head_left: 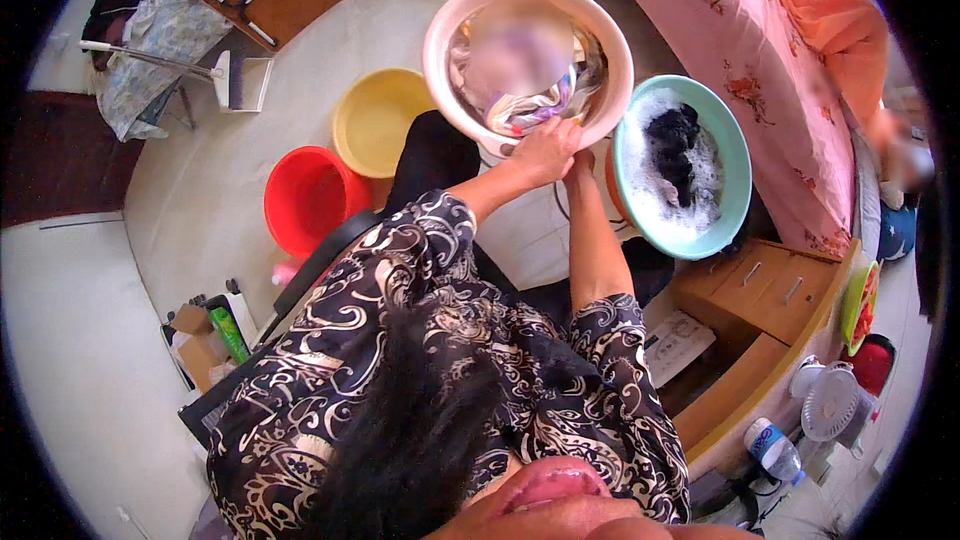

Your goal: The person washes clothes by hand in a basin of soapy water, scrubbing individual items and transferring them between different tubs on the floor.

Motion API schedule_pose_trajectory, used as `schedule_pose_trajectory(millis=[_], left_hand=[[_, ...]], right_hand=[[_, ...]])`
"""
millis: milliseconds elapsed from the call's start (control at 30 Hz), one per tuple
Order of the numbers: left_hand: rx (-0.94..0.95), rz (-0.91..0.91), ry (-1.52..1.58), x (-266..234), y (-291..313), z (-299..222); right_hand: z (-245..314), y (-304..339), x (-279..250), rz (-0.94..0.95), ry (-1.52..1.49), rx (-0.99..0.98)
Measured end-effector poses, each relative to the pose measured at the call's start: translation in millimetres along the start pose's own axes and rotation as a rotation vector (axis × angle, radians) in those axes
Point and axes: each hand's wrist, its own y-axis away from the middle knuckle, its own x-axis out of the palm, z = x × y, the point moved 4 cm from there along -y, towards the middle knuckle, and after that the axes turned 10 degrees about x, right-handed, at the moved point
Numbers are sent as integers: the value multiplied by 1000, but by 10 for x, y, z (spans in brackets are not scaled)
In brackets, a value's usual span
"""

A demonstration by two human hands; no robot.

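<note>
A pale pink basin [440,35] stands in front of me, holding a heap of laundry [535,112] in white, purple and other colours; part of the heap is blurred. At its near rim my left hand [545,152] is closed, with painted nails showing beside the cloth. What lies inside its fingers, rim or cloth, I cannot make out. Close against it, my right hand [580,166] is mostly covered by the left, and its fingers are hidden. To the right, a turquoise basin [738,155] contains suds and dark wet cloth [675,150].
Left of my knees stand a yellow basin [375,125] and a red bucket [300,205]. A bed with a pink floral cover [740,70] runs along the right. Nearer are a wooden cabinet [765,285], a water bottle [775,448] and a small fan [830,402]. A dustpan [240,85] lies far left.
</note>
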Motion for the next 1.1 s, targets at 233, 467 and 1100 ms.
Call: schedule_pose_trajectory(millis=[233, 467, 1100], left_hand=[[-61, -15, 12, 267, 85, -82], [-71, -36, 79, 302, 60, -64], [22, 157, 134, 48, 255, 412]], right_hand=[[-121, 508, -173, -136, 36, 1], [-8, 1419, 112, -130, 161, -97], [702, 1636, 582, 113, 70, -440]])
